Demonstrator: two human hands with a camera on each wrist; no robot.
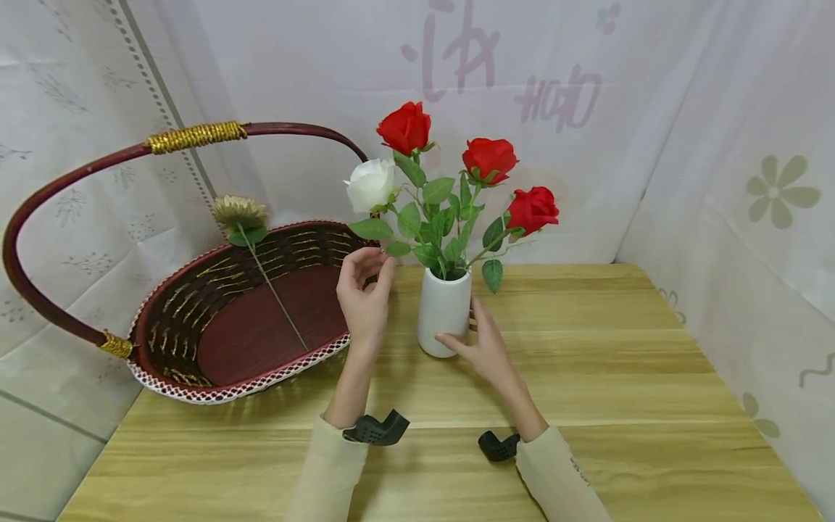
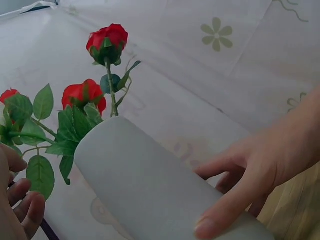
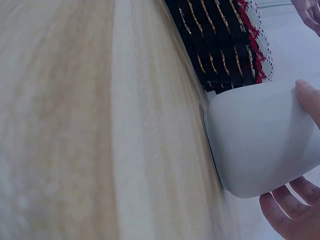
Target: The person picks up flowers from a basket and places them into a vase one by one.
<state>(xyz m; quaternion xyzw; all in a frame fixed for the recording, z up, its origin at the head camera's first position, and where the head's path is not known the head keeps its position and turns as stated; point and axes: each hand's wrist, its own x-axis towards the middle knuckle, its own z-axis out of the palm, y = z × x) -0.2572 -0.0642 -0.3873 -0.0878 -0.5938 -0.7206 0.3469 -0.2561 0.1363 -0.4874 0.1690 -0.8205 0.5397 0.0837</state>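
Note:
A white vase stands on the wooden table with three red roses and one white rose in it. My right hand grips the lower part of the vase, thumb in front and fingers round the far side. In the right wrist view the base of the vase is right at the tabletop. Just left of the vase, my left hand is raised with loosely bent fingers, its fingertips beside the lower green leaves. No stem shows between those fingers in the left wrist view.
To the left sits a dark woven basket with a lace rim and a tall arched handle. A pale yellowish flower leans inside it, stem across the basket. Patterned white cloth hangs behind and beside the table.

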